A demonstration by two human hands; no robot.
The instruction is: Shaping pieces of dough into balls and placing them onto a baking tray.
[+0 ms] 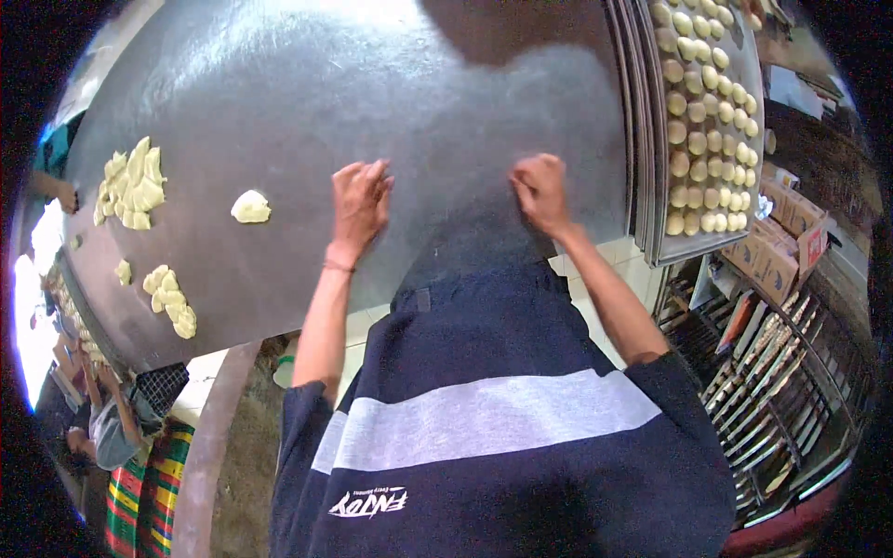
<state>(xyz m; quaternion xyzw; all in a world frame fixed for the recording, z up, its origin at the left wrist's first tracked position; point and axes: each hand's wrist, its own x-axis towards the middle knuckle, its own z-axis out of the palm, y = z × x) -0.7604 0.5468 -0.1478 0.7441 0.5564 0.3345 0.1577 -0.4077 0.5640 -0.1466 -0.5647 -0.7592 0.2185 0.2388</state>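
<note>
Over the grey metal worktop [437, 139] my two hands are held apart in front of my body. My left hand [361, 200] is closed, its fingers curled inward; what they hold, if anything, is hidden. My right hand [542, 189] is also curled closed and slightly blurred, and its palm side cannot be seen. Left of my left hand lies a single pale dough lump [250, 207]. Farther left is a larger heap of cut dough pieces [133, 184], with a smaller row of dough pieces [171, 300] nearer me and one small dough bit [123, 272].
At the right edge a tray of round dough balls [707, 139] rests on a stack of trays [642, 158]. Below it are cardboard boxes [767, 251] and a metal rack [781, 400]. Another person's hand [67, 197] reaches in at the left; a person [116, 432] is lower left, near striped crates [149, 493].
</note>
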